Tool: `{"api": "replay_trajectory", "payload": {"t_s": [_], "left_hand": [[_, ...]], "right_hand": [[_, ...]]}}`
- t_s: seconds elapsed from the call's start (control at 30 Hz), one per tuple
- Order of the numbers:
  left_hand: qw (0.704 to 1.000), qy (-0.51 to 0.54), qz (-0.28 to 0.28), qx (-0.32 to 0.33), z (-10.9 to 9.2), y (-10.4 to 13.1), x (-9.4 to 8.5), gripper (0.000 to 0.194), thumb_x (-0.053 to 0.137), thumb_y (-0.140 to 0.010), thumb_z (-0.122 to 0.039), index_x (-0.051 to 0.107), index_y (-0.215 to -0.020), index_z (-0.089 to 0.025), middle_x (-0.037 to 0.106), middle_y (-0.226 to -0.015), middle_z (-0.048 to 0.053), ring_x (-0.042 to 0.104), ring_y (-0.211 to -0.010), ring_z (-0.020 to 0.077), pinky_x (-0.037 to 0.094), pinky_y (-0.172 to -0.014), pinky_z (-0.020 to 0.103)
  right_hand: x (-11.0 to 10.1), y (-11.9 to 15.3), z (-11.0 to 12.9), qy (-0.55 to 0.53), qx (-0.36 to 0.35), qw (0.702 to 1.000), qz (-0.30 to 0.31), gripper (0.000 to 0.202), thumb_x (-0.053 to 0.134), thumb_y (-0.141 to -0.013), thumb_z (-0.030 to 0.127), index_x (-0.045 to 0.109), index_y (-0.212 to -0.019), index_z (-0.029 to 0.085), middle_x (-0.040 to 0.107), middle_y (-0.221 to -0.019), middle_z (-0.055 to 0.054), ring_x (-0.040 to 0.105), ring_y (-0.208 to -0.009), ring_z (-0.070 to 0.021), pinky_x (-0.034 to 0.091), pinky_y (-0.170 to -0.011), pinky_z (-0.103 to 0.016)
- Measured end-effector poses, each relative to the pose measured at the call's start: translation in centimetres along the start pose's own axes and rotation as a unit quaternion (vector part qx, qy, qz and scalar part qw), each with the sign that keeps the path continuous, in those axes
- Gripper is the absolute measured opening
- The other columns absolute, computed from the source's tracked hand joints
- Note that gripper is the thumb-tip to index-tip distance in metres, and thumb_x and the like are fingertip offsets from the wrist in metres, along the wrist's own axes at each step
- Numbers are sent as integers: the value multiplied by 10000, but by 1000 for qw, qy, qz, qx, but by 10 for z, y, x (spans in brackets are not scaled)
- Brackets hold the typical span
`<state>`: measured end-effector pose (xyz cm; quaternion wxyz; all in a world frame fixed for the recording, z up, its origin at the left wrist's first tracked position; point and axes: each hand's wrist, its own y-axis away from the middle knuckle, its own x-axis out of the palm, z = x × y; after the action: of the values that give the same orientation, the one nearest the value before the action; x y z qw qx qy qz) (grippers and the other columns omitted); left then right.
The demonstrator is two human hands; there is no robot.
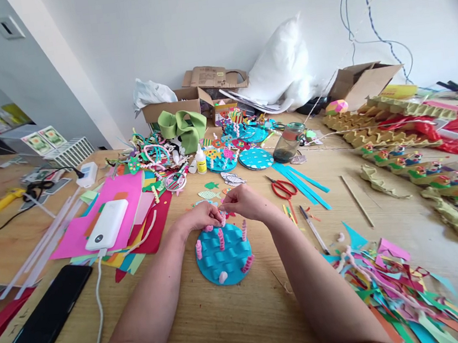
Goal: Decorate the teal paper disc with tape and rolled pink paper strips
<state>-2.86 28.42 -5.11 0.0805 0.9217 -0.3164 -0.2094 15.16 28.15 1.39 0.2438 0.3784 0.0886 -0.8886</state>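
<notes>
Both my hands meet over the far edge of a round blue disc [211, 268] with woven, wavy blue paper strips on top. Several pink fuzzy pipe-cleaner coils [221, 240] stand up from it, and one [248, 265] leans at the right edge. A pale lump [223, 277] sits near its front. The closed fingers of my left hand [203, 216] pinch a small pink pipe-cleaner piece [223, 216]. My right hand [247, 202] is pinched at the top of the same piece; its fingertips are partly hidden. Paper fish [209, 194] lie just beyond my hands.
Scissors [284, 188], a pen [314, 230] and blue strips [301, 185] lie to the right, with paper scraps [406, 289] nearer. A glue bottle [201, 160] and a glass jar [289, 143] stand behind. Left are a power bank [107, 224] and a phone [43, 325].
</notes>
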Motion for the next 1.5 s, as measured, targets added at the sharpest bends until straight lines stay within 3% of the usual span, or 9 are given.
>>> {"api": "replay_trajectory", "payload": {"t_s": [0.1,0.23,0.43,0.67,1.03,1.23,1.5], "left_hand": [[1000,0,-1,1,1,0,0,210,671,-562,-239,714,-693,-80,629,-595,25,433,-436,68,294,-399,184],[1000,1,-1,-2,2,0,0,229,678,-570,-258,714,-713,-82,646,-641,32,434,-441,66,282,-389,180],[1000,-1,-8,-4,3,0,0,228,678,-557,-247,711,-707,-79,632,-635,22,455,-453,69,304,-406,180],[1000,8,-1,-12,1,0,1,247,664,-565,-267,698,-720,-77,588,-576,-1,431,-423,67,313,-400,193],[1000,-4,-10,-5,3,0,1,193,664,-572,-215,726,-709,-94,635,-609,8,440,-428,62,311,-425,193],[1000,1,-10,-7,8,-3,0,188,684,-573,-215,724,-707,-90,593,-525,-12,417,-388,56,293,-407,191],[999,32,17,0,14,1,-8,310,703,-645,-346,728,-822,-92,627,-602,23,461,-447,70,360,-429,188]], "right_hand": [[-7,2,-3,-23,-16,1000,-6,367,509,-840,364,612,-577,130,564,-522,-4,432,-492,-87,306,-477,-217],[-16,6,-6,-52,-20,998,-15,357,528,-828,416,629,-640,130,533,-543,14,421,-509,-86,304,-474,-210],[-18,5,-13,-112,-44,990,71,247,667,-717,356,709,-788,124,668,-674,-29,555,-608,-124,408,-561,-225],[-3,-3,-19,-106,-66,989,83,187,632,-743,294,692,-720,118,662,-658,-31,550,-595,-121,410,-544,-219],[5,-6,-12,23,-70,997,-2,153,589,-762,162,594,-611,133,609,-614,-23,499,-562,-103,347,-536,-219],[3,-3,-8,-1,-28,1000,5,195,595,-762,236,605,-600,130,599,-575,-15,474,-530,-102,322,-504,-226],[-6,0,-10,6,-39,998,50,343,507,-816,340,546,-539,141,494,-505,22,375,-492,-81,271,-479,-226]]}}
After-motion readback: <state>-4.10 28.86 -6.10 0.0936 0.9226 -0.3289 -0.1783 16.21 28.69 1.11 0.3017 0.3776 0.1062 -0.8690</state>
